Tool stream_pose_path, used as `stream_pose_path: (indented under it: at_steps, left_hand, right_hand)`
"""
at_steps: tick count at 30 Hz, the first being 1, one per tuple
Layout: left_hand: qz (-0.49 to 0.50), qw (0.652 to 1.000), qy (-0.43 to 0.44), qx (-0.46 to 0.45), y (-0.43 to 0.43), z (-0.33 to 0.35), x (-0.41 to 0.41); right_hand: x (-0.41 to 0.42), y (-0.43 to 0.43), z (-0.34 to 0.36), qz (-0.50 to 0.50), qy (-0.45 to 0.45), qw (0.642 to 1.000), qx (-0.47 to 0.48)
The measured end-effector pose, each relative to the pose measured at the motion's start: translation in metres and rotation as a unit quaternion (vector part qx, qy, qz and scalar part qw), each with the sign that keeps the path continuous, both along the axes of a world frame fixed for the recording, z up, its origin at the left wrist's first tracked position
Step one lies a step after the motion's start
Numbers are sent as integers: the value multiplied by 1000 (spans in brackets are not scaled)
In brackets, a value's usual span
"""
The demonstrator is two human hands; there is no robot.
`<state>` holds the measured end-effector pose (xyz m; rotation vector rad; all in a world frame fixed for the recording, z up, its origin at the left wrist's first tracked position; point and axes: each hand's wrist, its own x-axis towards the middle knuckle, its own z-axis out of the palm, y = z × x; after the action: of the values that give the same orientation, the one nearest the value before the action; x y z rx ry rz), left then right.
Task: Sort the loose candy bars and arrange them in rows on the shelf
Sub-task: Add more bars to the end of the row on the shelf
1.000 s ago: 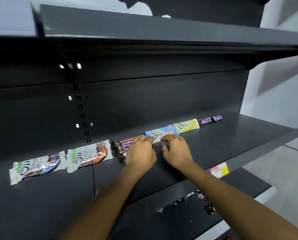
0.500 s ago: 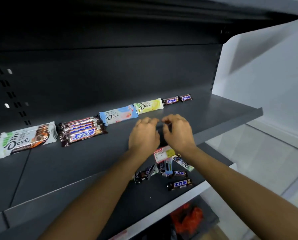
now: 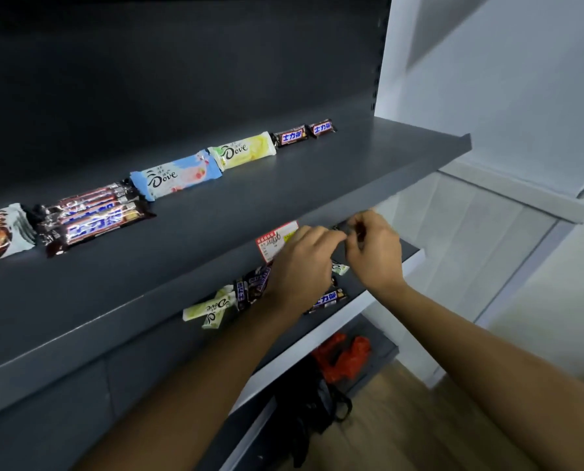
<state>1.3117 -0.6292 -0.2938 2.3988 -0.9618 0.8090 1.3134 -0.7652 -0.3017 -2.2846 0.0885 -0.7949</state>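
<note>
Lengthwise, the blue Dove bar (image 3: 176, 176) lies along the shelf (image 3: 283, 198) back wall.

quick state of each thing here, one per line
Snickers stack, piled, in row on upper shelf
blue Dove, flat, in row
yellow Dove, flat, in row
small Snickers pair, flat, row's end
loose bars, jumbled on lower shelf
left hand, fingers curled, grip unclear
right hand, fingers curled, grip unclear
price tag, on shelf edge, partly hidden
</note>
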Motion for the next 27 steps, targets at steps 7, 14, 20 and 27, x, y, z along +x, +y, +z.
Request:
stream_pose_path:
  at_steps: [7,14,20,27]
  left_hand:
    - [-9,996,80,29,-3,-63,14]
    - [58,983,159,73,-17,-132,55]
    - [117,967,211,79,-29,-189,81]
    - [150,932,313,108,-41,-245,102]
  right_hand:
    - [17,-29,-67,-26,99,995,-11]
    - [51,-59,-128,9,143,990,-20]
    - [85,-78,-171,38,177,983,-18]
    - [128,-80,-220,97,227,968,-38]
